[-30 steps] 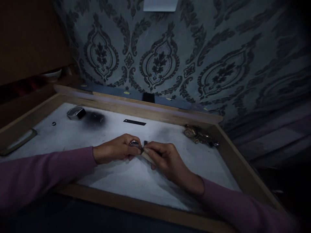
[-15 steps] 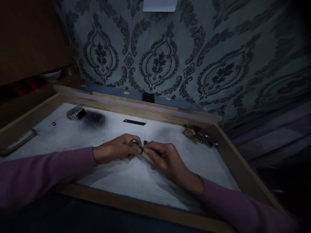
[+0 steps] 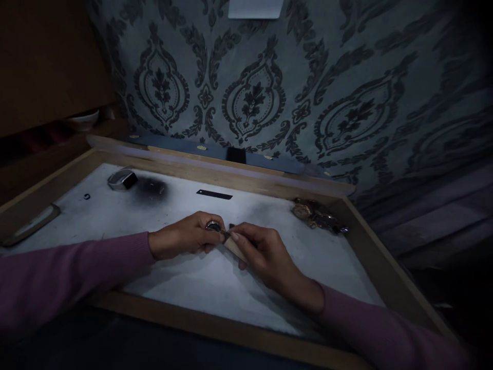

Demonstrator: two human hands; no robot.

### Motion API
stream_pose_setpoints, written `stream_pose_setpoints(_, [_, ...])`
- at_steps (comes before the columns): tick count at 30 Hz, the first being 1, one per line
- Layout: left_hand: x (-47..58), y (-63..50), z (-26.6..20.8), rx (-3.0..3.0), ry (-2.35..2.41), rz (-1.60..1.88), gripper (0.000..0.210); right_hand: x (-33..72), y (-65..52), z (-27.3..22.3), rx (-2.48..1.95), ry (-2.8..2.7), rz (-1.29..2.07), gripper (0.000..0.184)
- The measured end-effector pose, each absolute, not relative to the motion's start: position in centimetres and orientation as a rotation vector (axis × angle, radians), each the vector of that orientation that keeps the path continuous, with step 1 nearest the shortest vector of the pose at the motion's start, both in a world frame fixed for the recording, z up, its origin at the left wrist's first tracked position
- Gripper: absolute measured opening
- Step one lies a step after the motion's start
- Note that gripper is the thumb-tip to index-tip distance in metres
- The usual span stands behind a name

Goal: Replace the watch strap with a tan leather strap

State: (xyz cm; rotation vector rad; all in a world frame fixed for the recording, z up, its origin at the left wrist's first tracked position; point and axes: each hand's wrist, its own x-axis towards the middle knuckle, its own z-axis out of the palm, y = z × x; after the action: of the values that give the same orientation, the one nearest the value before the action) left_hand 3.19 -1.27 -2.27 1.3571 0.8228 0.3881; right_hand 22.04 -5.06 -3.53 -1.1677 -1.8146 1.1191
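- Left grip (image 3: 188,238): closed around a round watch (image 3: 213,226), its silvery rim showing between thumb and forefinger.
- Right grip (image 3: 265,249): thumb and fingers pinching a pale strap-like piece (image 3: 234,247) right beside that watch — the fingertips of the two nearly meet, and the join is too dark to make out.
- Below both grips: the white counter (image 3: 185,200), edged with a raised wooden rim (image 3: 192,321).
- Straight beyond the grips: a flat dark strip (image 3: 214,195).
- Beyond the right grip, off to its right: a cluster of watches (image 3: 319,216).
- Beyond the left grip, off to its left: a square-faced watch (image 3: 123,180) beside a dark smudge (image 3: 150,190) — and, farther left, a small dark curl (image 3: 87,196).
- Farthest beyond: patterned wallpaper (image 3: 252,100).
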Motion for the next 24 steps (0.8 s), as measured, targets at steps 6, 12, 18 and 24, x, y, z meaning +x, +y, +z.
stream_pose_setpoints(6, [3.20,-1.36,-2.13,1.353,0.836,0.380,0.014,22.06,-5.07,-3.46,-1.160,-1.787,1.147,0.023])
stream_pose_setpoints(12, [3.22,-1.30,-1.95,1.361,0.833,0.375,0.016,22.04,-4.98,-3.48,-1.174,-1.772,1.170,0.022])
stream_pose_setpoints(18, [3.24,-1.33,-1.86,1.361,0.841,0.366,0.017,22.09,-5.01,-3.55,-1.163,-1.772,1.180,0.022])
stream_pose_setpoints(24, [3.24,-1.33,-2.03,1.361,0.824,0.380,0.017,22.07,-5.05,-3.35,-1.159,-1.786,1.181,0.023])
